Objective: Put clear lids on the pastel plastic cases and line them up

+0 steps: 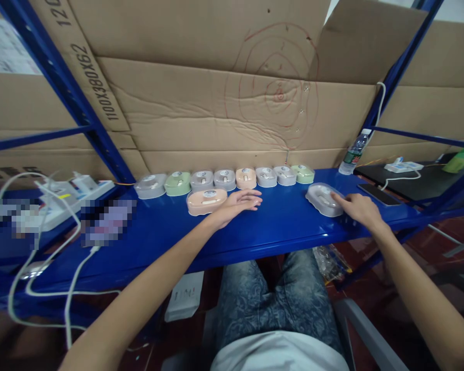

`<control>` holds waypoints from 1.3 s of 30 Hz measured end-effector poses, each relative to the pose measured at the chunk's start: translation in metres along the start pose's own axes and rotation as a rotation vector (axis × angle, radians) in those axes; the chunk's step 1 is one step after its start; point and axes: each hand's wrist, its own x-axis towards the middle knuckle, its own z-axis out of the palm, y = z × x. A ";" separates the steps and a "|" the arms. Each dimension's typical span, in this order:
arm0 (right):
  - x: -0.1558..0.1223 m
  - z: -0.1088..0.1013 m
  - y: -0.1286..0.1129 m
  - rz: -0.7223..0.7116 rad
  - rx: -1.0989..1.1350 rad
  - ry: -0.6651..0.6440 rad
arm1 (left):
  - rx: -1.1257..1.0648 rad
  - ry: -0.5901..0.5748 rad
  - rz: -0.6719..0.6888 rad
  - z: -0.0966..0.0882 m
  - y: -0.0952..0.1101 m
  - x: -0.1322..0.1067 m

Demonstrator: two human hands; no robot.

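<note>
On the blue tabletop [278, 216], the half-curled right hand [360, 208] touches a grey oval plastic case [321, 198], grip unclear; probably light, stiff, best held by sides. Open left hand [237, 205] seems empty.

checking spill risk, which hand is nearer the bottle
Right. The right hand is in front of the bottle, at the front grey case; the left hand is farther left, by the front peach case.

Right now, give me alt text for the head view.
A person's right hand is at a grey box on a blue table; the open left hand is by an orange box. Behind them, eight boxes line up before cardboard.
</note>
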 end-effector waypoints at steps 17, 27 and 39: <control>-0.014 0.017 0.025 -0.274 -0.252 0.282 | 1.375 0.299 0.217 -0.084 0.062 -0.088; 0.021 0.033 0.049 -0.109 -0.314 0.356 | 1.363 0.185 0.034 -0.117 0.026 -0.108; 0.020 0.034 0.042 -0.045 -0.185 0.357 | 1.282 0.240 0.047 -0.117 0.022 -0.090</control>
